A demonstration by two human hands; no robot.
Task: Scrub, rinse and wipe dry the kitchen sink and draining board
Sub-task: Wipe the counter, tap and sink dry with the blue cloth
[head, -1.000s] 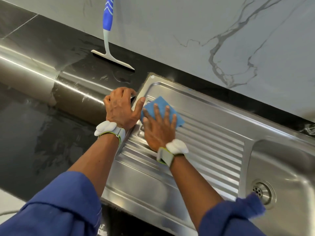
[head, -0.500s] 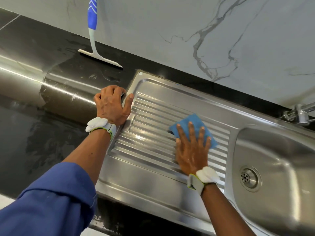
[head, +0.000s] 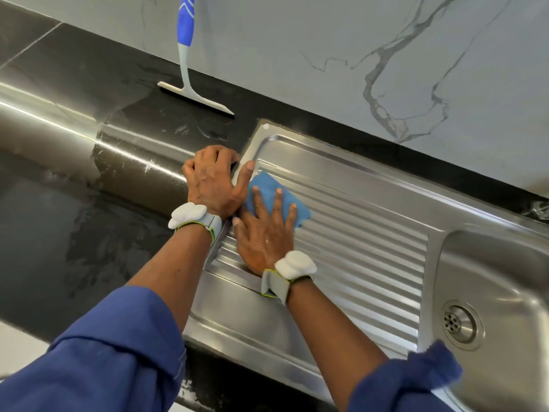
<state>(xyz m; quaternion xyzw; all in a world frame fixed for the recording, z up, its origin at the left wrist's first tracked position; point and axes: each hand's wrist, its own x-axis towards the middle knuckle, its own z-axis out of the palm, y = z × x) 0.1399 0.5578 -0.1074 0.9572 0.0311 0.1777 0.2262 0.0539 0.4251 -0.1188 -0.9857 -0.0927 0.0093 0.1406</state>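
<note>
Right now my right hand (head: 264,236) presses its fingers (head: 277,200) spread flat on the cloth (head: 266,181) at the left end of the draining board (head: 371,227), my left hand (head: 212,182) curled just beside, so the ribs run rightward from them toward the sink (head: 505,263).

One head cam, looks fwd & down, close over draining board (head: 371,233).
</note>
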